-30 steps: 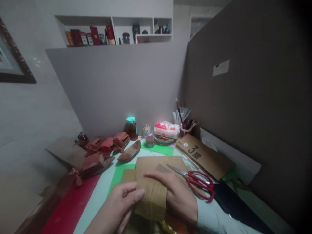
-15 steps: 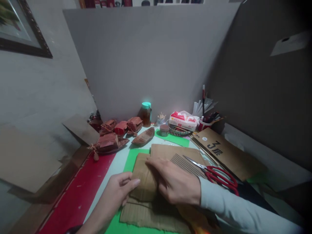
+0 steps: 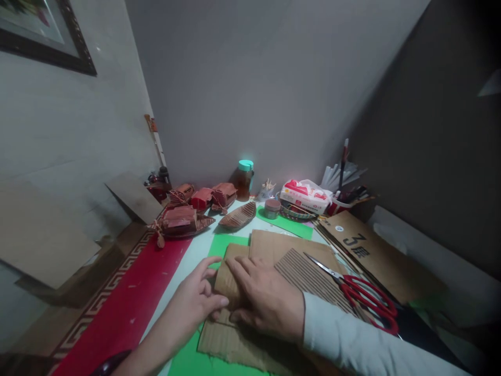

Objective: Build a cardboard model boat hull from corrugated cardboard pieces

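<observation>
A small brown cardboard piece lies on top of larger cardboard sheets over a green mat. My left hand grips the left edge of this small piece between thumb and fingers. Flat across its right part rests my right hand, fingers a little spread and pointing up and left. Right of my right hand, a striped corrugated piece lies on another cardboard sheet. Red-handled scissors sit partly over it, their blades pointing up and left.
Several reddish-brown model boats stand at the back left. Behind are a jar with a turquoise lid, a tissue pack and a pen cup. Stacked cardboard lies at the right, near the grey wall.
My right hand has gone from pointing at the small piece's upper part to lying flatter on it, with fingers spread. The view has shifted, so the objects appear further right.
</observation>
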A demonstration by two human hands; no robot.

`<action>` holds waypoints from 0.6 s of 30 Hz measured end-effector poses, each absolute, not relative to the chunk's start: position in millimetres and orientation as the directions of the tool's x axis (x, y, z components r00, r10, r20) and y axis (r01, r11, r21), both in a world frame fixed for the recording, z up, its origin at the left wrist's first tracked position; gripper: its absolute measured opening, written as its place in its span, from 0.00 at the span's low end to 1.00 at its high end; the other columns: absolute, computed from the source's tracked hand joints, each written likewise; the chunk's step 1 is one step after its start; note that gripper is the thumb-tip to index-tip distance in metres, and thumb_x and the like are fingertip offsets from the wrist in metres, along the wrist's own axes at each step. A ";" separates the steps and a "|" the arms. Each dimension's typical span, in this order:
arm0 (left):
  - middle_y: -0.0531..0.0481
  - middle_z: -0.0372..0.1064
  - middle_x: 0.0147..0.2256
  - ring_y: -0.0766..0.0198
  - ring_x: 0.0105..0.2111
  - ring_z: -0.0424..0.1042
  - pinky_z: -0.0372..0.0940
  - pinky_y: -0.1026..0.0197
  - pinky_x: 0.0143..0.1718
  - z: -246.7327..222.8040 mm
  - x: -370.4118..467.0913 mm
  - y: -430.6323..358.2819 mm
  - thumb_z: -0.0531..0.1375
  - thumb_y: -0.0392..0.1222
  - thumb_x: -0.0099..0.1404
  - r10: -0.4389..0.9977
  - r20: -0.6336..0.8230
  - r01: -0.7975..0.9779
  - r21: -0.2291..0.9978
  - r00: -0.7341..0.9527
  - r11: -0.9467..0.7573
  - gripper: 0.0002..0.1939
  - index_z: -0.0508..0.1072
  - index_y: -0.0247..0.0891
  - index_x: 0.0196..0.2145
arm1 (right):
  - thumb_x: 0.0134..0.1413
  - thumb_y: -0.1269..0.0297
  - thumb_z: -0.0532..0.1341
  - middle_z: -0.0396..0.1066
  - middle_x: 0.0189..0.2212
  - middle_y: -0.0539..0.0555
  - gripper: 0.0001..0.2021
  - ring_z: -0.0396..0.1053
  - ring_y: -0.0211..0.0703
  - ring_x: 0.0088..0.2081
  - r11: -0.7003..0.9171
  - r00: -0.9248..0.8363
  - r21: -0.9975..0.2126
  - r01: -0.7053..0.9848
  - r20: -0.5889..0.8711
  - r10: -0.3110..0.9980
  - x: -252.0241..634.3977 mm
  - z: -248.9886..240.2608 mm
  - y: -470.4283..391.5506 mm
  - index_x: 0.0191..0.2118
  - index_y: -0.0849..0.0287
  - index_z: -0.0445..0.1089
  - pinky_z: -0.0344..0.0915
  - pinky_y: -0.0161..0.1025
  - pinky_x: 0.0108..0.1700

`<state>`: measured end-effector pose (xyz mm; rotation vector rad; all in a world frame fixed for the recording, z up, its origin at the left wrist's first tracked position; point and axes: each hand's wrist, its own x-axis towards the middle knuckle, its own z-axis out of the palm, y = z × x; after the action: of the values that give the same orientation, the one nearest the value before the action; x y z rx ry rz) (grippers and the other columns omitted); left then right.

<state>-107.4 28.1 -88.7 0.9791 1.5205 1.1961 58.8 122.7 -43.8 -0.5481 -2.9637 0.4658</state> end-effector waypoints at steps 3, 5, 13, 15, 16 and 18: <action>0.52 0.63 0.39 0.70 0.20 0.68 0.68 0.59 0.24 -95.7 -108.0 29.0 0.63 0.34 0.48 0.946 -0.194 0.046 0.976 -0.261 0.213 0.41 0.54 0.40 0.59 | 0.47 0.57 0.68 0.66 0.48 0.65 0.37 0.63 0.60 0.47 0.886 -0.931 -0.315 0.339 0.024 0.365 56.5 -43.1 125.0 0.60 0.68 0.58 0.62 0.53 0.49; 0.53 0.64 0.37 0.69 0.21 0.68 0.68 0.59 0.24 -99.0 -107.1 29.7 0.62 0.34 0.48 0.945 -0.185 0.056 0.977 -0.269 0.207 0.40 0.56 0.41 0.59 | 0.46 0.57 0.68 0.66 0.46 0.64 0.36 0.63 0.59 0.46 0.883 -0.930 -0.324 0.340 0.025 0.367 54.8 -43.2 125.7 0.59 0.68 0.60 0.62 0.52 0.48; 0.55 0.67 0.33 0.67 0.24 0.68 0.66 0.62 0.27 -99.4 -109.9 31.0 0.60 0.33 0.50 0.947 -0.112 0.084 0.986 -0.300 0.143 0.39 0.58 0.43 0.60 | 0.46 0.62 0.67 0.64 0.49 0.62 0.36 0.63 0.54 0.48 0.867 -0.935 -0.386 0.315 0.031 0.353 52.3 -33.3 126.3 0.61 0.64 0.57 0.63 0.45 0.47; 0.57 0.66 0.30 0.67 0.24 0.67 0.65 0.62 0.28 -100.4 -113.1 31.1 0.61 0.31 0.49 0.948 -0.101 0.096 0.986 -0.301 0.136 0.39 0.59 0.42 0.60 | 0.45 0.60 0.68 0.65 0.47 0.63 0.37 0.63 0.56 0.46 0.868 -0.937 -0.385 0.314 0.022 0.349 50.4 -34.1 125.8 0.60 0.66 0.58 0.63 0.48 0.48; 0.57 0.66 0.28 0.66 0.24 0.66 0.64 0.63 0.28 -101.7 -114.5 31.2 0.61 0.30 0.47 0.950 -0.099 0.102 0.986 -0.297 0.134 0.39 0.61 0.41 0.59 | 0.44 0.59 0.68 0.65 0.46 0.64 0.37 0.63 0.58 0.46 0.869 -0.938 -0.383 0.314 0.019 0.347 49.3 -35.4 125.5 0.60 0.67 0.59 0.63 0.50 0.47; 0.59 0.64 0.25 0.65 0.24 0.66 0.62 0.63 0.27 -105.3 -116.6 31.8 0.60 0.29 0.46 0.953 -0.094 0.110 0.985 -0.288 0.130 0.39 0.64 0.39 0.57 | 0.44 0.59 0.67 0.66 0.45 0.64 0.36 0.63 0.59 0.45 0.870 -0.937 -0.379 0.316 0.022 0.350 47.5 -38.6 125.0 0.59 0.67 0.60 0.63 0.53 0.47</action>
<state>-116.6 31.8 -105.3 1.0677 1.5666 1.2634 47.5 125.0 -38.6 -0.5263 -2.9503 0.5753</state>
